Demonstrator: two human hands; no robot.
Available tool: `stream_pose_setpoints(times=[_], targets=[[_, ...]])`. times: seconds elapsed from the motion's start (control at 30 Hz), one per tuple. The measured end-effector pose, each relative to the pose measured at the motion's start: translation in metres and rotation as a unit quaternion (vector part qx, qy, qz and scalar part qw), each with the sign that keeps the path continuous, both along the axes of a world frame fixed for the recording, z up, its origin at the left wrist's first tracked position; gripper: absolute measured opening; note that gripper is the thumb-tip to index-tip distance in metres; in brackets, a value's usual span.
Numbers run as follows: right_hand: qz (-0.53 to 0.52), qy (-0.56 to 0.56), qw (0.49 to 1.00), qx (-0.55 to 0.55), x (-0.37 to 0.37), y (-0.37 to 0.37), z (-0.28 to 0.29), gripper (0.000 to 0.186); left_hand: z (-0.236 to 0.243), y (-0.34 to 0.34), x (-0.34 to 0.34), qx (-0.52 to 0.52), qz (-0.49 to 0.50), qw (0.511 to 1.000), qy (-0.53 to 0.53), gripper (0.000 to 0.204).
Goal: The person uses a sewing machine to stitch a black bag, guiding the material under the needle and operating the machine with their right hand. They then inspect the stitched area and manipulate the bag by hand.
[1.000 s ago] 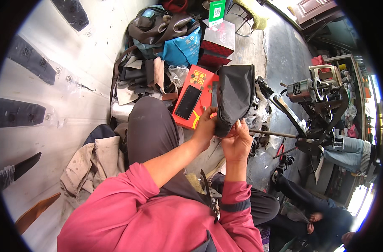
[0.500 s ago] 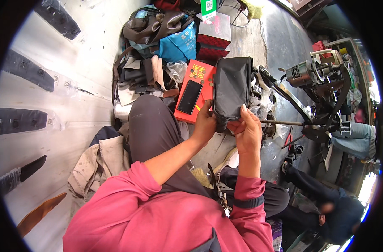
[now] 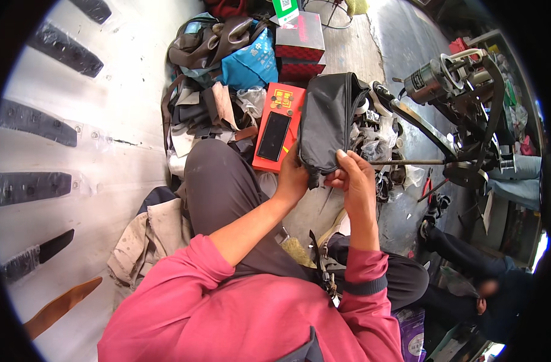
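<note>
My left hand (image 3: pixel 292 178) grips the lower left corner of a black zippered pouch (image 3: pixel 326 120), its fingers partly hidden underneath. My right hand (image 3: pixel 355 178) pinches the lower right corner, thumb on the upper face and fingers curled below. Just left of the pouch lies a flat red box (image 3: pixel 263 161) bearing a black phone (image 3: pixel 274 136) and several coins (image 3: pixel 281 99). My raised knee (image 3: pixel 218 175) is left of my hands.
Leather scraps (image 3: pixel 197 114), blue bag (image 3: pixel 248 63) and gray-red boxes (image 3: pixel 299 36) lie ahead. A metal machine (image 3: pixel 426 81) with a long rod stands right, near small parts (image 3: pixel 378 139). A seated person (image 3: pixel 480 283) is lower right; beige cloth (image 3: pixel 145 235) is left.
The pouch has turned to lie flatter, showing more of its face, and my right thumb has moved onto that face. The surrounding scene has shifted in view as the camera moved.
</note>
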State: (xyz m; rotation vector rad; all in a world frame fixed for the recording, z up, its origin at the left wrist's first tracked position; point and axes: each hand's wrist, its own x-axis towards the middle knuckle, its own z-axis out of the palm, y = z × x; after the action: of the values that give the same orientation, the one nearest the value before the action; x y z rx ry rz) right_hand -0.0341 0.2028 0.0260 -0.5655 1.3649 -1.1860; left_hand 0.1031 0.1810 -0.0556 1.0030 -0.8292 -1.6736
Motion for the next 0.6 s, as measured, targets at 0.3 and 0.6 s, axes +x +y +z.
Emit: stream_pose_setpoints(times=[0.3, 0.6], targets=[[-0.014, 0.042, 0.997, -0.058, -0.021, -0.003, -0.019, 0.025, -0.02, 0.005, -0.005, -0.111, 0.001, 0.988, -0.104, 0.041], [-0.087, -0.322, 0.939, -0.081, 0.015, 0.012, -0.016, 0.04, -0.005, 0.007, -0.001, -0.008, -0.004, 1.0, -0.009, 0.029]])
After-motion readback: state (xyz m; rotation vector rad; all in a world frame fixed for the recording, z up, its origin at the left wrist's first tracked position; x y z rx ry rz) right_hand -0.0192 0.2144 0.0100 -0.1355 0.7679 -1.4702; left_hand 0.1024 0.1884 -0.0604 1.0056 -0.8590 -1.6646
